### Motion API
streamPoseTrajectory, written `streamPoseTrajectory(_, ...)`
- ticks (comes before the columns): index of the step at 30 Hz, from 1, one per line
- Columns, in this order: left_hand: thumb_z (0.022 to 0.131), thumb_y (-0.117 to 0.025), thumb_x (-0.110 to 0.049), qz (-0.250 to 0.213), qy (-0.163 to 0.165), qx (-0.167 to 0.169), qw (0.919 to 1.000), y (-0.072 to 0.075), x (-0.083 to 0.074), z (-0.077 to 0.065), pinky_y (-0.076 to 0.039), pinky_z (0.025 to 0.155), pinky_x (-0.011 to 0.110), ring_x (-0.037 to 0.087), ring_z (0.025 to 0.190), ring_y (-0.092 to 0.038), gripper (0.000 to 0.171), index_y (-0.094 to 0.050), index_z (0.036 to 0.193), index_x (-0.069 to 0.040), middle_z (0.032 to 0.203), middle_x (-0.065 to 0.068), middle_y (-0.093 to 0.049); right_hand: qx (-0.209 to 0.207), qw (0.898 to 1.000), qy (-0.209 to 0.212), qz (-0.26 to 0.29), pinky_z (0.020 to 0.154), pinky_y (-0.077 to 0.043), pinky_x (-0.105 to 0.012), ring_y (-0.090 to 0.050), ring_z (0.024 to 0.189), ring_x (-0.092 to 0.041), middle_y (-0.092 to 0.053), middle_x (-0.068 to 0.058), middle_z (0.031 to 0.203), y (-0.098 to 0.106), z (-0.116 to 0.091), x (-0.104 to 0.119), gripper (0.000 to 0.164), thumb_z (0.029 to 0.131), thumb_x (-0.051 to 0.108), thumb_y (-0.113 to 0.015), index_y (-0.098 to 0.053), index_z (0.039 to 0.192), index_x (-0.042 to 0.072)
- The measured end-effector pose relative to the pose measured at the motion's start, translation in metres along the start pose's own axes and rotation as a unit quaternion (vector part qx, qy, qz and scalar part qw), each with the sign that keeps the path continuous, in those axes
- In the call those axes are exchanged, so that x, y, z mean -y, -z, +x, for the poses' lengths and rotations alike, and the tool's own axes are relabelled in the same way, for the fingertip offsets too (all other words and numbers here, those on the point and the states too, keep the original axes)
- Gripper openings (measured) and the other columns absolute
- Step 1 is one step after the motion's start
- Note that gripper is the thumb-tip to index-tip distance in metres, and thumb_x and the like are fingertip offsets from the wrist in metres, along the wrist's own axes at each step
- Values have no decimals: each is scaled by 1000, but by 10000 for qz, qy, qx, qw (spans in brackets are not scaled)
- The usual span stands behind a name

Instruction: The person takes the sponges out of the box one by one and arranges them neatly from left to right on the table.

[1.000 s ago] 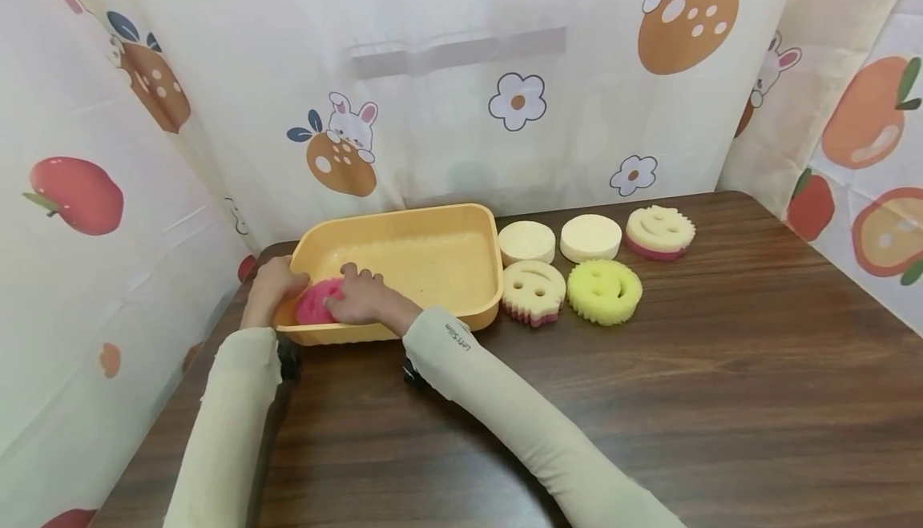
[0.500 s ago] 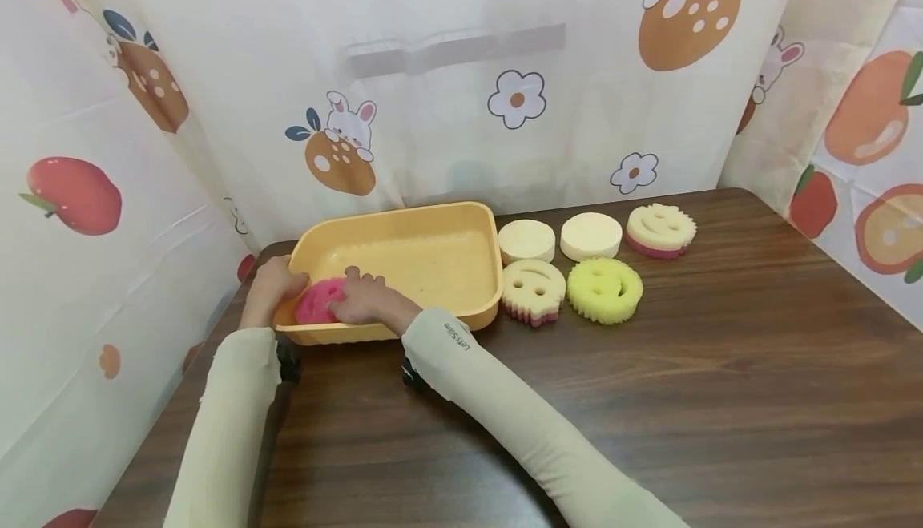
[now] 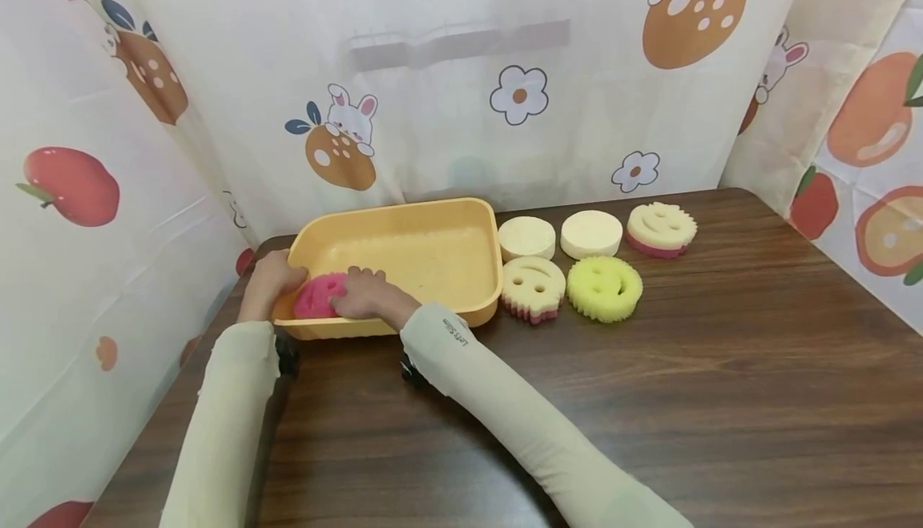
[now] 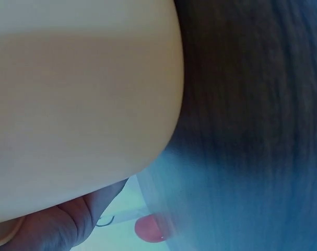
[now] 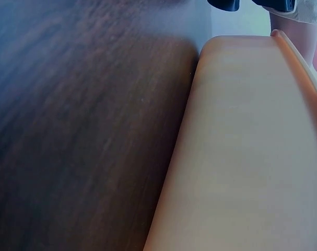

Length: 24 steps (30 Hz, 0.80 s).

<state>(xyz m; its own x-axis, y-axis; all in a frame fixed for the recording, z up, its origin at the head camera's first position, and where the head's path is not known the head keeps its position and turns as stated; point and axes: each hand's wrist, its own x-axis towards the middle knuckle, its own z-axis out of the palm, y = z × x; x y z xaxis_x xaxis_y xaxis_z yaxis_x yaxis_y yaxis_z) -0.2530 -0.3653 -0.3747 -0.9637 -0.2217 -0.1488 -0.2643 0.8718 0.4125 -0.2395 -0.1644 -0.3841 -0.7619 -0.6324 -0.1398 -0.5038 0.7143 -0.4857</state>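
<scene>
A yellow plastic basin (image 3: pixel 433 259) stands on the table against the curtain. My left hand (image 3: pixel 276 278) grips its left rim, thumb on the inner side. In the left wrist view, that hand (image 4: pixel 59 225) shows below the basin's outer wall (image 4: pixel 80 120). Inside the basin's near left corner lies a pink smiley-face sponge (image 3: pixel 315 297). My right hand (image 3: pixel 369 296) reaches over the front rim and holds the sponge's right side with the thumb. The right wrist view has only the basin's front wall (image 5: pixel 242 146) and part of the left arm; the right hand is hidden there.
Right of the basin sit two round cream sponges (image 3: pixel 527 238), two cream-and-pink face sponges (image 3: pixel 534 284) and a yellow smiley sponge (image 3: pixel 604 288). The brown wooden table (image 3: pixel 649 400) extends to the front and right. Printed curtains (image 3: pixel 447 127) hang behind and on both sides.
The pink sponge has shifted and turned slightly under the right hand. Both hands keep nearly the same places, and the head view tilts a little.
</scene>
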Motion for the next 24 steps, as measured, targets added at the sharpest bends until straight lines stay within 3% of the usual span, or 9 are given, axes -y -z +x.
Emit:
streamPoseTrajectory(6,92,-50,-24,-89,109,58,9999,1,-2,-1,-52,98,52,35,99,-55,51,-49,133,6,121,30,-58,1,9999,-115,72,108,-39,-39,-43,126,-29,-46,-10,147,1,1,0,58,101,44,-44,-46,142,4)
streamPoseTrajectory(12,91,-49,-22,-37,87,24,10000,0,-1,-1,-52,95,51,35,98,-55,50,-50,132,6,119,29,-59,15,9996,-228,176,104,-42,-39,-44,122,-28,-49,-12,140,1,-1,0,63,99,45,-46,-38,146,3)
streamPoseTrajectory(24,93,-49,-22,-194,151,89,9997,0,-1,-1,-50,97,52,35,100,-54,50,-48,135,5,122,29,-58,60,9990,-180,398,101,-41,-39,-41,119,-29,-47,-14,138,1,-3,0,67,98,44,-47,-31,148,4)
